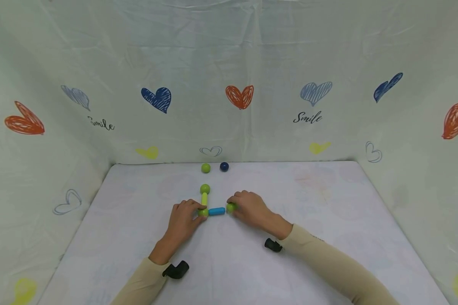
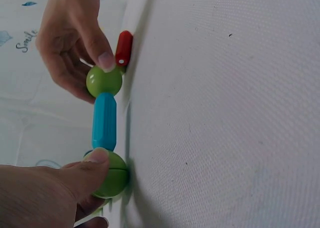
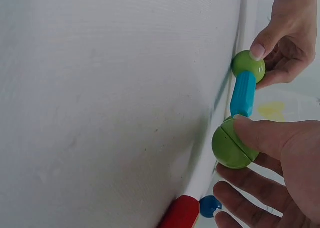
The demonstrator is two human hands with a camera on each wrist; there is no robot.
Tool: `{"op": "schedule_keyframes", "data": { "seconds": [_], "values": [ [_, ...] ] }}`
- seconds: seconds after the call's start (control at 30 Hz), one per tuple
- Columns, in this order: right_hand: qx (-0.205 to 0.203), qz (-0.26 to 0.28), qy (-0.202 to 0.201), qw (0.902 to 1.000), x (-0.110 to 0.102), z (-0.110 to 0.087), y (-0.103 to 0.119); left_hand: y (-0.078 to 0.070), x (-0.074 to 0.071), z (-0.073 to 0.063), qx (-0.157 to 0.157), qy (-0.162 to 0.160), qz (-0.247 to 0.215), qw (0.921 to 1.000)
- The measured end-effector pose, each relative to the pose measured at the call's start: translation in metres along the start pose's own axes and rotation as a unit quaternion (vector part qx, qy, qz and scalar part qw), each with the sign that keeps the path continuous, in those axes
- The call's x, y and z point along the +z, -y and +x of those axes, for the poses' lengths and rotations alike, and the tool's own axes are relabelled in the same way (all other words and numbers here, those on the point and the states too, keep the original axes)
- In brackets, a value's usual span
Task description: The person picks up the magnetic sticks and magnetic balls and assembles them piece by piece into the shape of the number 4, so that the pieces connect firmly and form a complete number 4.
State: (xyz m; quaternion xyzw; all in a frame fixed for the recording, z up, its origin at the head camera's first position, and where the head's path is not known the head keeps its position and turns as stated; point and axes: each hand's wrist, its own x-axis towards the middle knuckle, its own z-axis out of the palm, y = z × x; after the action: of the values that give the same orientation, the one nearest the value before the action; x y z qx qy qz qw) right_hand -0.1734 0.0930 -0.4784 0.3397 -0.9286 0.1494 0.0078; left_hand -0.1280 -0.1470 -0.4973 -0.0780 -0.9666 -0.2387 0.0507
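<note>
With thumb and fingers, my left hand (image 1: 184, 219) pinches a green ball (image 2: 115, 175) at the corner of a magnetic ball-and-rod figure. A yellow-green rod (image 1: 204, 199) runs from it to another green ball (image 1: 205, 189) farther back. To the right extends a blue rod (image 1: 216, 211). At that rod's right end my right hand (image 1: 252, 208) pinches a third green ball (image 3: 235, 145); whether ball and rod touch I cannot tell. A red rod (image 2: 124, 48) lies close to my right hand in the wrist views, hidden in the head view.
A loose green ball (image 1: 205, 168) and a dark blue ball (image 1: 224, 167) sit near the table's back edge. The white table (image 1: 328, 237) meets a hanging sheet (image 1: 191, 63) printed with hearts behind and at both sides.
</note>
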Motion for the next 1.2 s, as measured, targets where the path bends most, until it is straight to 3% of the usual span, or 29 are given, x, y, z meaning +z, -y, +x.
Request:
{"op": "schedule_keyframes", "data": {
  "seconds": [1.2],
  "values": [
    [-0.007,0.006,-0.007,0.9999,0.0062,-0.0055,0.0043,-0.0013,-0.0008,-0.0008,0.001,-0.005,-0.004,1.0000]
  ]
}}
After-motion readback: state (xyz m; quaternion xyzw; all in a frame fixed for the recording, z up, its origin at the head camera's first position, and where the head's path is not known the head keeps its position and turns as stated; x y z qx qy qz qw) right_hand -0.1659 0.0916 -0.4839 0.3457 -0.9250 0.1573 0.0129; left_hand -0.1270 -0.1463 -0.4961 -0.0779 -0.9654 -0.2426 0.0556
